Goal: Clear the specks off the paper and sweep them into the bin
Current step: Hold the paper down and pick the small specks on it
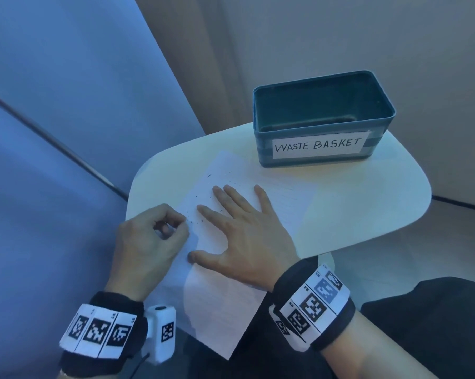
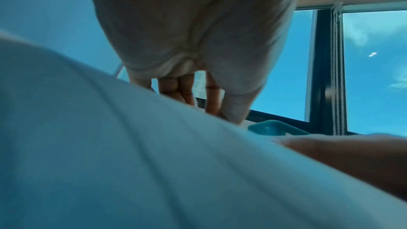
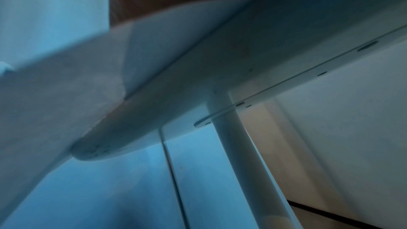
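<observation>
Seen from the head view: a white sheet of paper [image 1: 230, 236] lying slantwise on a small white table [image 1: 367, 203], its near corner hanging over the table edge toward 6 o'clock. Scattered over the upper-left part of the sheet – many small dark specks [image 1: 203, 196], from about 12 o'clock down to 9 o'clock of the right hand. Right hand [image 1: 241, 228] flat on the paper, fingers straight and spread, released, pressing the sheet down; thumb stretched out toward 8 o'clock. Left hand [image 1: 148, 242] at 9 o'clock of the right one, at the left edge of the paper, fingers curled with fingertips meeting the thumb; whether grasping the paper edge, a speck or nothing – cannot tell. In the left wrist view the same curled fingers [image 2: 176, 90] touching the sheet, the pinch itself hidden. At 1 o'clock of the paper, on the far side of the table, a dark teal bin [image 1: 323, 116] labelled "WASTE BASKET", just beside the sheet's far corner. Black wristbands with printed markers on both wrists.
</observation>
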